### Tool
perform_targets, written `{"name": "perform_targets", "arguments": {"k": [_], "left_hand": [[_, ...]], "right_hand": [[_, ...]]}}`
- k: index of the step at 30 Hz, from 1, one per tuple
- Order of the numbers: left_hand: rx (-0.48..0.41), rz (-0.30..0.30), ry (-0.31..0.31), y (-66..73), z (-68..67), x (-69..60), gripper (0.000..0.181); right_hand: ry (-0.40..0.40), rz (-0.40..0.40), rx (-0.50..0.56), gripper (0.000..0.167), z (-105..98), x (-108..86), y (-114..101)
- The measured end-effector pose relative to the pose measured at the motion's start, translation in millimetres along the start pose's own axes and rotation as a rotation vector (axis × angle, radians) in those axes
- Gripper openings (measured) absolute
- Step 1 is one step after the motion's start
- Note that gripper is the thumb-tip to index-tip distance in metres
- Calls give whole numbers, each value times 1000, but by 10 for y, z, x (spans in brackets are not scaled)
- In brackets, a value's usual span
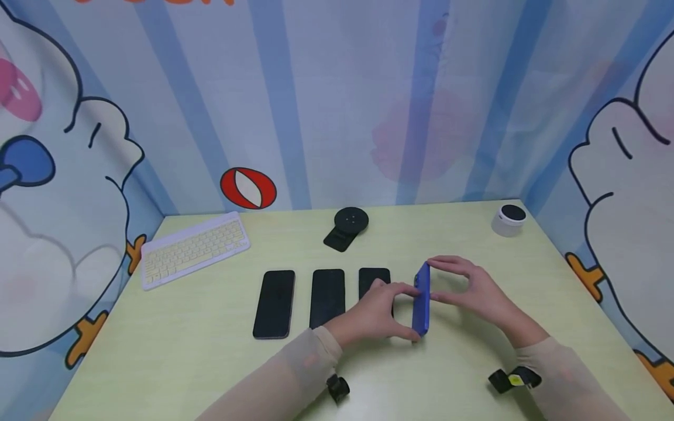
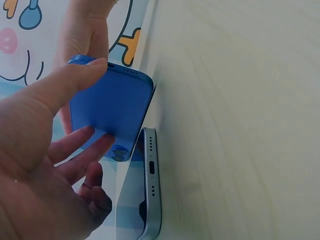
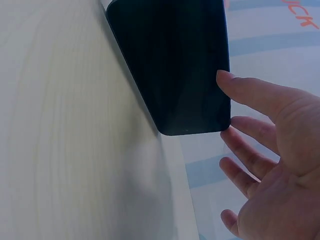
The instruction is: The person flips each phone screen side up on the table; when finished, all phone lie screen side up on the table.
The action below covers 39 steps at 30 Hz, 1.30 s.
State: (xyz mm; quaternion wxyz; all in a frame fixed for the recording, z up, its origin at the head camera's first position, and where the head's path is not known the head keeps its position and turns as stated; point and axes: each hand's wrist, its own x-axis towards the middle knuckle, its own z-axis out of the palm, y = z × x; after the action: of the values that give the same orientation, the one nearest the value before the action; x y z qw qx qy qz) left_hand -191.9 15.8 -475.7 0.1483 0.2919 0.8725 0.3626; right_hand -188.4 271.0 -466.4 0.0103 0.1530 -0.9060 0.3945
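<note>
A blue phone (image 1: 422, 301) stands on its long edge on the table, its camera side facing left and its dark screen (image 3: 175, 65) facing right. My left hand (image 1: 371, 313) holds it from the left, thumb at the near bottom end and fingertips on the blue back (image 2: 112, 97). From the right, my right hand (image 1: 481, 292) holds the far end and upper edge, with its thumb touching the phone's side in the right wrist view. Just left lies a dark phone (image 1: 374, 278), partly hidden by my left hand. Two more dark phones, one in the middle (image 1: 327, 295) and one leftmost (image 1: 274, 304), lie screen up.
A white keyboard (image 1: 195, 249) lies at the back left. Behind the phones is a black round charger stand (image 1: 351, 220) with a flat base. A small white cylinder (image 1: 508, 221) with a dark top stands back right. A printed curtain (image 1: 337, 105) rises along the table's far edge.
</note>
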Motion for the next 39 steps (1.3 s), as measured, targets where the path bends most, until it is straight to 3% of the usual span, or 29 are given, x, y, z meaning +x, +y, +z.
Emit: {"name": "perform_targets", "arguments": {"k": [8, 23, 34, 39], "left_hand": [[-45, 47, 4, 35, -95, -52, 80], [47, 96, 20, 56, -190, -108, 84], [44, 97, 43, 14, -229, -152, 83], [21, 69, 38, -5, -233, -165, 82]], "right_hand": [[24, -30, 9, 66, 71, 16, -33], [64, -96, 22, 65, 184, 67, -40], [18, -102, 49, 68, 204, 112, 17], [-26, -71, -39, 71, 215, 125, 85]]}}
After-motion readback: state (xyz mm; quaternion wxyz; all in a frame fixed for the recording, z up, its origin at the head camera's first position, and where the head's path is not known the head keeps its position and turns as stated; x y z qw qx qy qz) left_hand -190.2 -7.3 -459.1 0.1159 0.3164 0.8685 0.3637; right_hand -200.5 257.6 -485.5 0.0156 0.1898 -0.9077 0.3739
